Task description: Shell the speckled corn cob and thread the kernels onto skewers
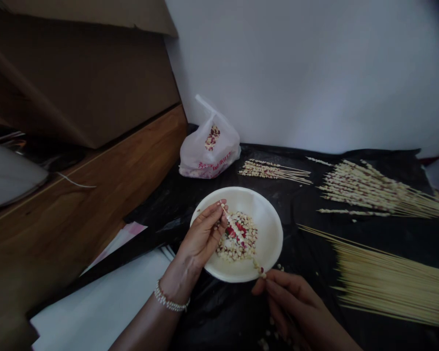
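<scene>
A thin skewer (236, 230) strung with small cream and dark-red pieces slants over a white bowl (271, 222). At its upper end, my left hand (206, 229) pinches the tip between thumb and fingers. My right hand (290, 295) is closed on the lower end, just outside the bowl's near right rim, where strung pieces show by the fingertips. Inside the bowl lies a heap of loose cream and dark-red pieces (229, 252), with some bright red among them. What exactly these pieces are, I cannot tell.
Behind the bowl stands a tied white plastic bag (210, 153). Strung skewers lie in a small pile (263, 169) and a larger pile (366, 187). Bare sticks (395, 278) are at right, on black plastic sheeting (219, 317). A cardboard box (95, 78) stands left.
</scene>
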Tool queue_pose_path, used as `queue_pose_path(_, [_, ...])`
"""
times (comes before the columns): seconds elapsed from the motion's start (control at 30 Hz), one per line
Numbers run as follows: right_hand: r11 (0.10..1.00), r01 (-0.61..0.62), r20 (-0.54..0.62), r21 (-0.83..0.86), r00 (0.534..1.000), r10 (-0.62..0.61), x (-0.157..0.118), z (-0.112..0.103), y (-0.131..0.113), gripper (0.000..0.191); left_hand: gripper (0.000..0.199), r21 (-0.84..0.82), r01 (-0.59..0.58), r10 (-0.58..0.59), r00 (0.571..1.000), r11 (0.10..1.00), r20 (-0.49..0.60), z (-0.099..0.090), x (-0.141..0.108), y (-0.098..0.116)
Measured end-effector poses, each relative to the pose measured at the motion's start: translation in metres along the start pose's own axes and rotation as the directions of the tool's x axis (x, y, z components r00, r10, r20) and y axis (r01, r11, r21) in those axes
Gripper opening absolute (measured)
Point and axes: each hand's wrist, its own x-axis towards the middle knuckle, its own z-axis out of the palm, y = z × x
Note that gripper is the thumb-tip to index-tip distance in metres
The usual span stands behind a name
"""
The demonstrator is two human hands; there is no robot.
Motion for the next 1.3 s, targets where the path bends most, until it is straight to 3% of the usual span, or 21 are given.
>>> queue_pose_path(0.4, [1.000, -0.005, 0.032, 0.024, 0.999, 0.004, -0.0004, 0.0019, -0.0029, 0.045, 0.013, -0.021, 0.002, -0.002, 1.000, 1.000, 0.000, -0.0008, -0.0002, 0.0003])
queue_pose_path(0.93, [1.000, -0.009, 0.046, 0.012, 0.999, 0.008, 0.0000, 0.0036, -0.0062, 0.050, 0.017, -0.030, 0.008, -0.010, 0.996, 1.000, -0.088, 0.0050, -0.0021, 0.0023])
queue_pose_path(1.3, [0.998, -0.047, 0.080, 0.052, 0.996, 0.043, -0.0032, 0.0055, -0.0091, 0.048, 0.018, -0.016, -0.048, 0.046, 0.996, 0.999, -0.081, 0.0016, -0.0003, 0.0004])
